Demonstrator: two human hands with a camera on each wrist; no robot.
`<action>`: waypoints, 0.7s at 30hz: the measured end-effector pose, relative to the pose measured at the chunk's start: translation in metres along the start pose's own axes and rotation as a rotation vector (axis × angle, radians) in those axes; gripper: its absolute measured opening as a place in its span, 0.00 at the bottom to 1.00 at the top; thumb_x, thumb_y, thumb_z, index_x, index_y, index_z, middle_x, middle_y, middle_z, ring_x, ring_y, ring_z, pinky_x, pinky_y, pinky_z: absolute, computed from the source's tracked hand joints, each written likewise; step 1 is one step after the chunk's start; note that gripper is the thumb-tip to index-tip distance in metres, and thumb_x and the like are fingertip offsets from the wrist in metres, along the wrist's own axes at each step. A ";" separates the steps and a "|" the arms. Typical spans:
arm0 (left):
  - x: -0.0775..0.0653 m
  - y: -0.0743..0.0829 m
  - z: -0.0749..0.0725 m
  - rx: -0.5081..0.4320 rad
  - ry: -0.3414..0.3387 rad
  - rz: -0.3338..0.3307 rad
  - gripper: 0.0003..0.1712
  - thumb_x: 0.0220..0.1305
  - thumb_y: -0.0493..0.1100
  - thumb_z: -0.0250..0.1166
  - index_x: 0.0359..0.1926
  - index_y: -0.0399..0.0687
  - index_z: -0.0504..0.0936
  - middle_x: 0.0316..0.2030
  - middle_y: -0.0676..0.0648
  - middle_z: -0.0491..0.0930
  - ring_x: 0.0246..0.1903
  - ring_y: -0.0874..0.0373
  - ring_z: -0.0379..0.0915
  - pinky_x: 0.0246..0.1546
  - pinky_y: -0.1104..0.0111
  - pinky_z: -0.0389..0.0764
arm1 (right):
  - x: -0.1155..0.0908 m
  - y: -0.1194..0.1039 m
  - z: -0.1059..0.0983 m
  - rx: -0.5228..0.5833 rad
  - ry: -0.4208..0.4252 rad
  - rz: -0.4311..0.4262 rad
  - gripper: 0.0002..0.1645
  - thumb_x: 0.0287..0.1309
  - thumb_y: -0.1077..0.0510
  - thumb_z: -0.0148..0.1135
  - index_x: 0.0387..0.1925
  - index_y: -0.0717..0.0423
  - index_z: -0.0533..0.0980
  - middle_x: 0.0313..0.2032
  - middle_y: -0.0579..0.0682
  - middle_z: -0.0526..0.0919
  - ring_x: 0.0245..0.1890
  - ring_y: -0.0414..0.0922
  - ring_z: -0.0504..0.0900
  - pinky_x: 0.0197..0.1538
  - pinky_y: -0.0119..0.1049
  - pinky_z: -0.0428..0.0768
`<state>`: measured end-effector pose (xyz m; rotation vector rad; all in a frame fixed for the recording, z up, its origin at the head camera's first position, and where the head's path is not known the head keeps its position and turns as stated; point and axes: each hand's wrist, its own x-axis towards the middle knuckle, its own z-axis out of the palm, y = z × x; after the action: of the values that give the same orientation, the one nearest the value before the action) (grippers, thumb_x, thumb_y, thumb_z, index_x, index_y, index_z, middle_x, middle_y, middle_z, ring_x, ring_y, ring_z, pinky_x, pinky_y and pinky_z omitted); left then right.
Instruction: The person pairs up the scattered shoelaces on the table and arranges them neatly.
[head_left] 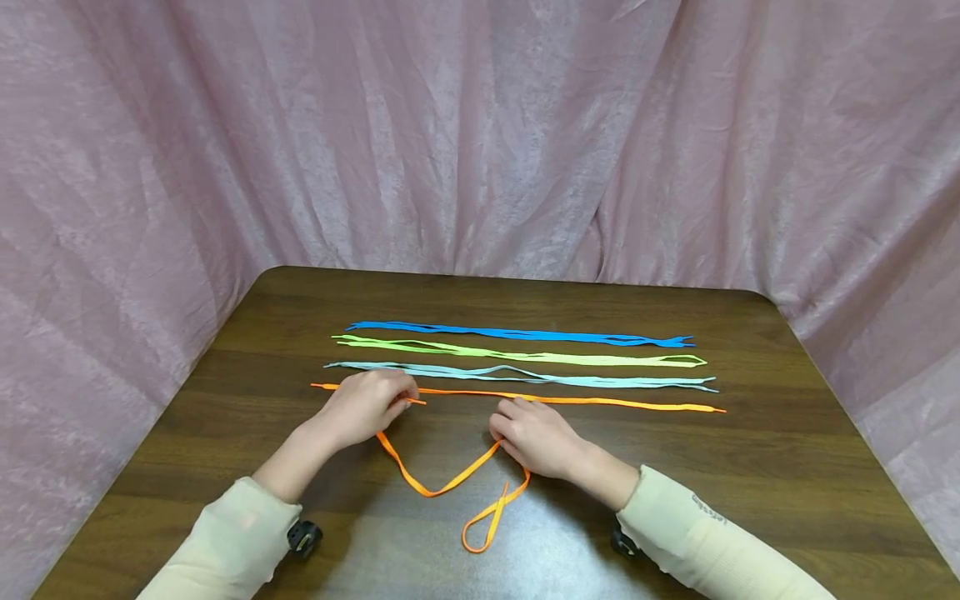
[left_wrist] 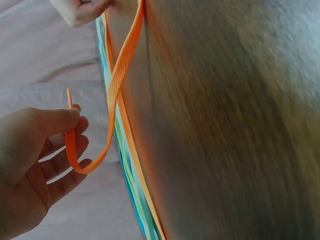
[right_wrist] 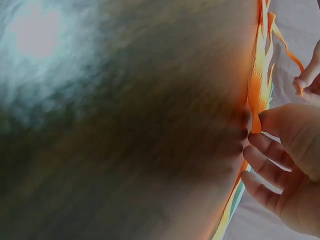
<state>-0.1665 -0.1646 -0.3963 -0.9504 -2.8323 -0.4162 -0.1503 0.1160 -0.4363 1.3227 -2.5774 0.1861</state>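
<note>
My left hand (head_left: 366,408) pinches an orange shoelace (head_left: 465,475) near one tip, between thumb and forefinger. In the left wrist view the tip (left_wrist: 69,97) sticks up past the thumb, and the lace curves below the fingers. My right hand (head_left: 538,437) pinches the same lace further along, its fingertips close to the table. Between the hands the lace sags in a V; its other end lies in a loop (head_left: 480,533) in front of the right hand. Just beyond both hands, another orange shoelace (head_left: 600,401) lies stretched straight, partly hidden behind the left hand.
Farther back lie light blue shoelaces (head_left: 600,381), lime green shoelaces (head_left: 525,357) and blue shoelaces (head_left: 525,334), in roughly parallel rows. They rest on a dark wooden table (head_left: 765,483). A pink curtain (head_left: 465,133) hangs behind and at both sides.
</note>
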 end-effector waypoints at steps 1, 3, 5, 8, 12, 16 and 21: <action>-0.001 -0.001 -0.001 -0.001 -0.001 -0.003 0.04 0.54 0.39 0.67 0.30 0.54 0.80 0.26 0.60 0.76 0.22 0.67 0.66 0.21 0.74 0.67 | 0.000 0.000 0.000 0.006 0.011 0.003 0.08 0.54 0.59 0.61 0.25 0.48 0.69 0.25 0.41 0.68 0.26 0.40 0.70 0.30 0.31 0.70; -0.003 -0.004 -0.003 -0.002 -0.001 -0.015 0.05 0.54 0.39 0.67 0.30 0.54 0.80 0.25 0.60 0.75 0.22 0.67 0.65 0.21 0.74 0.67 | -0.002 0.001 -0.002 0.020 0.024 0.012 0.07 0.55 0.60 0.59 0.26 0.49 0.69 0.24 0.41 0.69 0.24 0.38 0.70 0.27 0.29 0.69; -0.006 -0.006 -0.004 -0.004 -0.001 -0.027 0.05 0.53 0.39 0.68 0.29 0.53 0.79 0.24 0.60 0.74 0.22 0.66 0.65 0.21 0.74 0.66 | -0.003 0.003 -0.003 0.036 0.026 0.028 0.07 0.56 0.60 0.59 0.27 0.49 0.69 0.23 0.40 0.70 0.21 0.37 0.69 0.24 0.28 0.68; -0.009 -0.011 -0.006 -0.006 0.002 -0.041 0.07 0.51 0.39 0.69 0.28 0.54 0.78 0.23 0.61 0.73 0.22 0.66 0.65 0.21 0.73 0.66 | -0.007 0.005 -0.007 0.068 0.016 0.047 0.06 0.55 0.62 0.59 0.29 0.49 0.70 0.24 0.40 0.72 0.21 0.37 0.70 0.23 0.28 0.69; -0.014 -0.019 -0.007 -0.012 0.003 -0.070 0.08 0.50 0.38 0.70 0.27 0.55 0.78 0.23 0.61 0.74 0.21 0.67 0.66 0.21 0.73 0.67 | -0.013 0.012 -0.009 0.086 0.043 0.056 0.05 0.54 0.62 0.60 0.31 0.49 0.74 0.28 0.41 0.77 0.26 0.39 0.78 0.28 0.32 0.75; -0.020 -0.027 -0.006 -0.014 0.014 -0.105 0.09 0.49 0.39 0.71 0.26 0.56 0.77 0.23 0.61 0.75 0.21 0.67 0.66 0.20 0.72 0.67 | -0.021 0.023 -0.011 0.067 0.052 0.072 0.04 0.54 0.61 0.61 0.31 0.48 0.77 0.29 0.42 0.78 0.28 0.40 0.79 0.30 0.34 0.77; -0.027 -0.034 -0.004 -0.019 0.033 -0.135 0.10 0.48 0.40 0.71 0.26 0.57 0.77 0.22 0.62 0.74 0.20 0.67 0.65 0.20 0.72 0.67 | -0.034 0.037 -0.016 0.037 0.046 0.094 0.01 0.54 0.59 0.63 0.30 0.51 0.78 0.28 0.42 0.76 0.27 0.40 0.77 0.31 0.34 0.76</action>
<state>-0.1661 -0.2074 -0.4055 -0.7507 -2.8769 -0.4700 -0.1592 0.1673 -0.4303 1.1959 -2.6109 0.2781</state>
